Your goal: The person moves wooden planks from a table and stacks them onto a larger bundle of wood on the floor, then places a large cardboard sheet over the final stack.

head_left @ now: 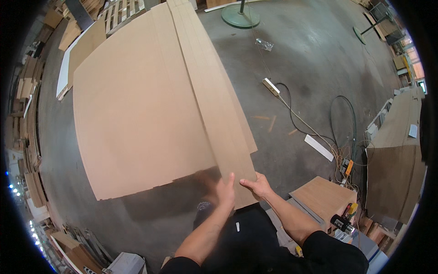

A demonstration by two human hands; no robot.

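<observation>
A long, narrow cardboard strip (206, 93) runs from near my body to the far edge of the view, lying over a large flat cardboard sheet (137, 105). At its near end, my left hand (224, 192) grips the left edge, thumb on top and the other fingers partly blurred. My right hand (258, 186) holds the opposite edge, its thumb also on the upper face and its fingers hidden beneath. Whether the strip is a separate piece or a folded part of the sheet I cannot tell.
A power strip (271, 86) and a looped black cable (343, 97) lie on the grey floor to the right. Nearer me stands a wooden box (325, 197) beside a black heat gun (341, 223). A wooden pallet (122, 14) and a green round base (240, 17) are at the back.
</observation>
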